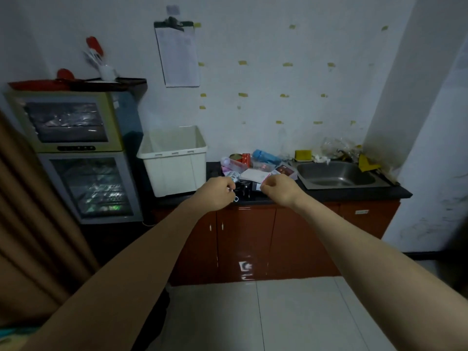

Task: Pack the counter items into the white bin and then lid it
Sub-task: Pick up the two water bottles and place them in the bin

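While white bin [174,160] sits unlidded at desk's left edge, items [253,164] unpacked; left hand [217,192] pinching small clip, right hand [277,188] curled, hold unclear.

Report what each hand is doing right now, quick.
Left hand: fingers curled round a small item with a ring; what it is cannot be told.
Right hand: fingers curled above the pile on the counter; any hold cannot be told.

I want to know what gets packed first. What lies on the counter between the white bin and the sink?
In the head view, a heap of small items lies between the white bin and the sink: a blue bottle, packets and cards.
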The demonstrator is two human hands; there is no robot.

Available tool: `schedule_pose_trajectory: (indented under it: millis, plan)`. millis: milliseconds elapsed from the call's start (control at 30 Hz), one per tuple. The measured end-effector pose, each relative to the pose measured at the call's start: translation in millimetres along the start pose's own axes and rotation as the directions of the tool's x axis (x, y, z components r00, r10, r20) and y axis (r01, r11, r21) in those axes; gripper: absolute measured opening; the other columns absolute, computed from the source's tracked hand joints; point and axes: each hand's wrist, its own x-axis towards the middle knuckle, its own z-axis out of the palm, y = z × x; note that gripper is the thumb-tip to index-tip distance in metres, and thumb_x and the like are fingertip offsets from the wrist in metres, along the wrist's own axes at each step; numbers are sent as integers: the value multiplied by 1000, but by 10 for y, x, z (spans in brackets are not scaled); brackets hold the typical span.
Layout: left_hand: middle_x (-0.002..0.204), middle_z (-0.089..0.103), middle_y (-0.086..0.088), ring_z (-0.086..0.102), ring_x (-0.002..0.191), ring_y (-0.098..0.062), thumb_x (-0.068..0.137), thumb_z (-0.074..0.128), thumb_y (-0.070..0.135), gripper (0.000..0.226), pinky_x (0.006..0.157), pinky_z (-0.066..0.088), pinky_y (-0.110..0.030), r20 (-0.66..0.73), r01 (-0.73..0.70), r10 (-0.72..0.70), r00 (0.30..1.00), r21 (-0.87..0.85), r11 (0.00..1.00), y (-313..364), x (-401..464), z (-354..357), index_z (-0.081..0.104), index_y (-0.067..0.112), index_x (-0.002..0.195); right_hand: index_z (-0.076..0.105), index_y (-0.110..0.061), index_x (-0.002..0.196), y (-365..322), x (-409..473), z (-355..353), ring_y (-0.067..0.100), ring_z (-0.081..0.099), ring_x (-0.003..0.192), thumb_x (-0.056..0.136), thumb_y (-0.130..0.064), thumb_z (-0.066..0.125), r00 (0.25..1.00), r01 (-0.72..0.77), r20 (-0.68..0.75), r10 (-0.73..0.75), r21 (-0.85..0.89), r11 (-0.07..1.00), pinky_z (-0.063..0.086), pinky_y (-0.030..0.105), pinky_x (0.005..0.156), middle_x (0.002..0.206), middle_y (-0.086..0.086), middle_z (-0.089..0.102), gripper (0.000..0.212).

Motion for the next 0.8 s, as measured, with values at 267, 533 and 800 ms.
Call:
schedule_pose_trajectory:
  millis: [267, 533, 800]
  plan:
    - [94, 59, -14, 53, 81, -21, 90, 46, 6, 25, 59, 37, -17, 8, -13, 12, 1000, 43, 999, -253, 1365, 171, 62, -3, 106, 65, 0, 109, 433, 1409, 135, 28, 59, 99, 96, -20, 44, 1000, -20, 9, 20, 19, 1000, 44, 31, 81, 104, 13, 64, 32]
    - [80, 53, -2, 48, 67, -11, 91, 47, 7, 14, 45, 37, -5, 13, 41, -41, 999, -7, 999, -361, 3020, 371, 60, 8, 96, 62, 0, 83, 878, 2987, -2, 23, 52, 81, 94, -14, 44, 999, -18, 47, 15, 52, 998, 43, 32, 71, 83, 14, 57, 25]
    - [124, 60, -10, 55, 104, -20, 93, 50, 19, 30, 86, 38, -23, 22, 140, -139, 990, -18, 990, -500, 4218, 518, 59, 10, 121, 64, 5, 103, 1211, 4217, -3, 26, 62, 93, 92, -15, 47, 992, -68, 118, 50, 150, 986, 49, 37, 86, 100, 16, 68, 29]
